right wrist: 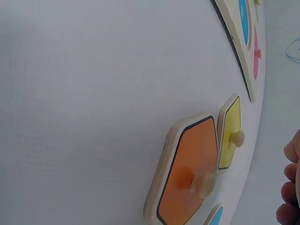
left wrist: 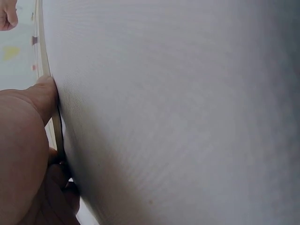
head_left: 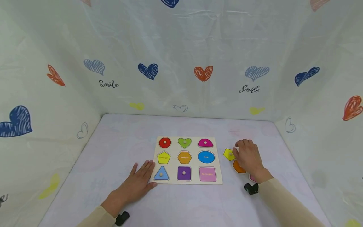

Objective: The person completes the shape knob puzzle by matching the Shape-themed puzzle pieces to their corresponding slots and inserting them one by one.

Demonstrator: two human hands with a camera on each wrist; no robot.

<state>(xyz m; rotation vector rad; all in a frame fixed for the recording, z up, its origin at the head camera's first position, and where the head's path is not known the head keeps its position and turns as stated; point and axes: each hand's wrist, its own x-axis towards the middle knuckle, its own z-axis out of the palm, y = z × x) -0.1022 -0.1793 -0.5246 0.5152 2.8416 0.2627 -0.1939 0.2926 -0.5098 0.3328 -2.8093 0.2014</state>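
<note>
A pale wooden shape puzzle board [head_left: 173,172] lies in the middle of the table. My left hand [head_left: 135,186] rests flat at its left edge, fingers extended; in the left wrist view its thumb [left wrist: 44,96] touches the board's side. Over the loose pieces to the right hovers my right hand [head_left: 249,157], fingers loosely bent and holding nothing visible. Beneath and beside it lie a yellow pentagon piece [head_left: 228,154], an orange hexagon piece [head_left: 239,167] and a partly hidden pink piece [head_left: 252,178]. A blue piece [right wrist: 216,216] shows beside the hexagon in the right wrist view. Knobs stand on the pentagon and hexagon.
Knobbed pieces sit in the board: a red circle [head_left: 164,142], green heart [head_left: 184,143], magenta semicircle [head_left: 205,143], blue triangle [head_left: 161,174] and purple square [head_left: 184,173]. Other recesses carry printed shape names. A heart-patterned curtain [head_left: 175,91] surrounds the white table [head_left: 119,135].
</note>
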